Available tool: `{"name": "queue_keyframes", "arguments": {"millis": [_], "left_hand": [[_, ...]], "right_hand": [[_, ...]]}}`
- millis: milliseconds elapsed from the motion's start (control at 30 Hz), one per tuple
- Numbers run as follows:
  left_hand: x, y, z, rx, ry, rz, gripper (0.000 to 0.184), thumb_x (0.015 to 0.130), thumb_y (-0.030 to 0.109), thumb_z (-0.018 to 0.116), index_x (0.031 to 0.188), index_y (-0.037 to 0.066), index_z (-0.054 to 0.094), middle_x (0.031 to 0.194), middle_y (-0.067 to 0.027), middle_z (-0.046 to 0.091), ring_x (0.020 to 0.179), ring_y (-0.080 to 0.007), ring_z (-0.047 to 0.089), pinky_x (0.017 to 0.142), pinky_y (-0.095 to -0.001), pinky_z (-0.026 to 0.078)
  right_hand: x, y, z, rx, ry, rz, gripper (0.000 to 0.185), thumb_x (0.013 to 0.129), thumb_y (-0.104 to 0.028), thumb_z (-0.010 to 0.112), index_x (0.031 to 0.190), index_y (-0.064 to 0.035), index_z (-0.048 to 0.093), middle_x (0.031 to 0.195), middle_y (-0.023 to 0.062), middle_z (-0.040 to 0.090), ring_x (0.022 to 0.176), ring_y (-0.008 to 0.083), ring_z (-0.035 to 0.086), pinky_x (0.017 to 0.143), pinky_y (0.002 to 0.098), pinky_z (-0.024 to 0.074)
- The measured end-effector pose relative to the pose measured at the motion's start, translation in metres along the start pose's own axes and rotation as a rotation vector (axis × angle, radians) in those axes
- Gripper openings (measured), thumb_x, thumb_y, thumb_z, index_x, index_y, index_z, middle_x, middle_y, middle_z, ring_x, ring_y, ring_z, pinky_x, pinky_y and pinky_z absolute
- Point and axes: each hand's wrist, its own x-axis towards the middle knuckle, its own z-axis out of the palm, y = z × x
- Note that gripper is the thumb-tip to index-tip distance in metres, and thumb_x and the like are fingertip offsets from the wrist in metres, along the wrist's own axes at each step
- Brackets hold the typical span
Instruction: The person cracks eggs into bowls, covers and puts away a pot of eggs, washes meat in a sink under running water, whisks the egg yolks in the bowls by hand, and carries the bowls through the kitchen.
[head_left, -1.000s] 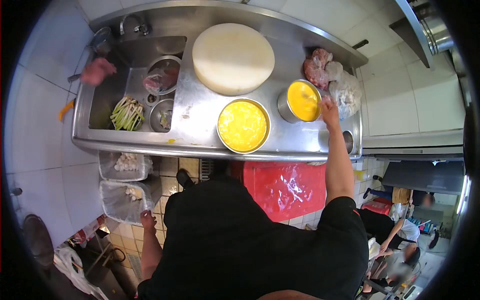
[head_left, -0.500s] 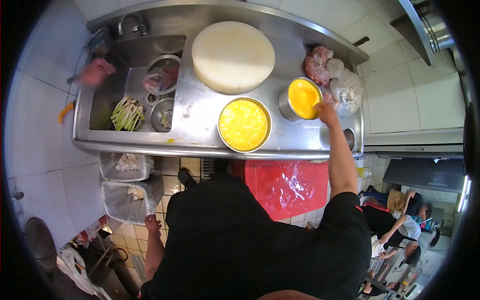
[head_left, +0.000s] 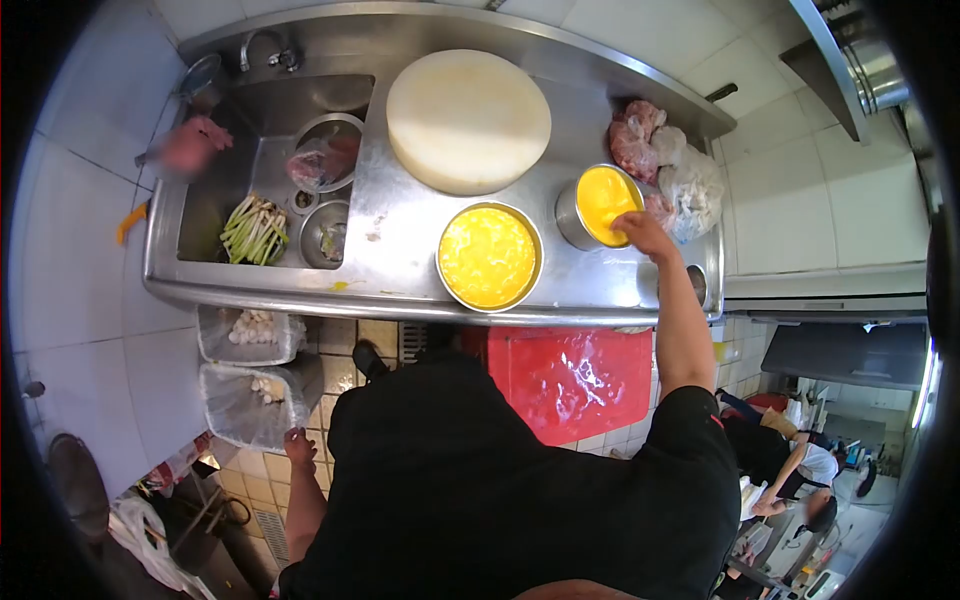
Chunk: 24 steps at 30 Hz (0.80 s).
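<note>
My right hand [head_left: 645, 236] is over the near right rim of a deep metal pot [head_left: 571, 222] on the steel counter. Its fingers are closed together and point down at the yellow liquid [head_left: 604, 198], which looks like beaten egg. Whatever they hold, if anything, is hidden. Left of this pot stands a round metal container [head_left: 540, 262] full of lumpy yellow liquid, like loosely broken eggs. My left hand [head_left: 299, 446] hangs low beside a lined bin [head_left: 235, 418], fingers loosely bent and apart, with nothing visible in them.
A thick round chopping block [head_left: 468, 120] stands at the back. Bagged meat [head_left: 634, 140] and a whitish plastic bag [head_left: 692, 190] lie at right. The sink [head_left: 200, 225] at left holds green onions [head_left: 255, 230] and bowls. A red plastic surface [head_left: 570, 385] is below the counter. Other people [head_left: 790, 470] work at far right.
My right hand has shifted left, from the pot's right rim to over the yellow liquid, whose surface has changed shape. My left hand stays by the bin. The view has tilted slightly.
</note>
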Motion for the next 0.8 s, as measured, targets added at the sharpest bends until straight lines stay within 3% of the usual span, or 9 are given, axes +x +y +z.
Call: {"name": "queue_keyframes", "arguments": {"millis": [100, 233, 333, 433, 500, 567, 633, 700, 800], "left_hand": [[-0.003, -0.005, -0.003, -0.060, 0.028, 0.004, 0.022, 0.092, 0.021, 0.060, 0.111, 0.015, 0.049, 0.086, -0.0048, 0.056, 0.064, -0.0183, 0.055, 0.049, -0.0303, 0.040], [0.009, -0.009, -0.008, -0.027, -0.017, -0.032, 0.024, 0.092, 0.023, 0.060, 0.111, 0.016, 0.048, 0.091, -0.0056, 0.057, 0.066, -0.0194, 0.056, 0.050, -0.0305, 0.041], [0.004, -0.010, -0.006, -0.023, -0.017, -0.047, 0.025, 0.092, 0.024, 0.060, 0.112, 0.016, 0.047, 0.093, -0.0056, 0.057, 0.066, -0.0195, 0.056, 0.050, -0.0305, 0.041], [0.004, -0.002, -0.003, -0.044, 0.011, -0.026, 0.025, 0.092, 0.024, 0.060, 0.112, 0.016, 0.047, 0.094, -0.0054, 0.057, 0.066, -0.0190, 0.056, 0.050, -0.0306, 0.041], [0.004, -0.005, -0.005, -0.043, 0.007, -0.016, 0.025, 0.092, 0.024, 0.060, 0.112, 0.016, 0.047, 0.094, -0.0053, 0.058, 0.065, -0.0187, 0.056, 0.049, -0.0307, 0.041], [0.010, -0.002, -0.002, -0.026, -0.003, -0.032, 0.024, 0.093, 0.024, 0.058, 0.113, 0.016, 0.047, 0.097, -0.0058, 0.060, 0.065, -0.0180, 0.056, 0.049, -0.0302, 0.041], [0.017, 0.001, -0.001, -0.046, -0.023, -0.004, 0.024, 0.094, 0.024, 0.058, 0.113, 0.016, 0.047, 0.095, -0.0056, 0.059, 0.065, -0.0176, 0.056, 0.048, -0.0298, 0.041], [0.015, 0.000, -0.001, -0.048, -0.046, 0.013, 0.023, 0.094, 0.024, 0.057, 0.113, 0.016, 0.047, 0.093, -0.0054, 0.059, 0.064, -0.0173, 0.056, 0.048, -0.0294, 0.041], [0.019, 0.005, -0.003, -0.023, -0.019, 0.025, 0.022, 0.095, 0.025, 0.056, 0.113, 0.015, 0.048, 0.093, -0.0057, 0.059, 0.064, -0.0163, 0.055, 0.047, -0.0285, 0.040]], "right_hand": [[0.014, 0.030, -0.002, -0.322, 0.547, -0.182, 0.021, 0.089, -0.019, 0.058, 0.091, -0.0022, 0.071, 0.087, 0.0124, 0.070, 0.082, 0.0202, 0.063, 0.080, 0.0334, 0.0482], [0.005, 0.018, -0.001, 0.110, 0.079, -0.020, 0.020, 0.089, -0.015, 0.056, 0.090, -0.0019, 0.071, 0.084, 0.0160, 0.068, 0.080, 0.0290, 0.063, 0.081, 0.0360, 0.0484], [0.016, 0.051, -0.002, -0.297, 0.359, -0.081, 0.021, 0.089, -0.017, 0.059, 0.091, -0.0008, 0.072, 0.085, 0.0093, 0.069, 0.081, 0.0215, 0.063, 0.080, 0.0330, 0.0481], [0.010, 0.018, -0.002, -0.005, 0.014, 0.023, 0.021, 0.089, -0.018, 0.060, 0.091, -0.0003, 0.072, 0.087, 0.0081, 0.070, 0.084, 0.0185, 0.063, 0.079, 0.0335, 0.0484], [0.011, 0.023, -0.007, 0.106, 0.201, 0.030, 0.021, 0.089, -0.017, 0.060, 0.091, -0.0004, 0.072, 0.087, 0.0095, 0.070, 0.085, 0.0198, 0.064, 0.078, 0.0348, 0.0490], [0.019, 0.031, -0.005, -0.519, 0.270, -0.048, 0.020, 0.088, -0.017, 0.061, 0.091, -0.0007, 0.072, 0.089, 0.0104, 0.068, 0.085, 0.0192, 0.063, 0.077, 0.0341, 0.0494], [0.021, 0.027, -0.003, -0.316, 0.048, 0.051, 0.020, 0.087, -0.017, 0.061, 0.091, -0.0008, 0.072, 0.089, 0.0105, 0.067, 0.085, 0.0203, 0.063, 0.077, 0.0332, 0.0493], [0.020, 0.031, -0.011, 0.097, 0.310, -0.037, 0.019, 0.087, -0.015, 0.061, 0.092, -0.0012, 0.072, 0.091, 0.0138, 0.069, 0.084, 0.0235, 0.065, 0.079, 0.0351, 0.0496], [0.003, 0.016, -0.002, -0.214, 0.282, -0.062, 0.021, 0.087, -0.017, 0.061, 0.093, -0.0004, 0.072, 0.088, 0.0170, 0.070, 0.083, 0.0283, 0.065, 0.078, 0.0376, 0.0494]]}}
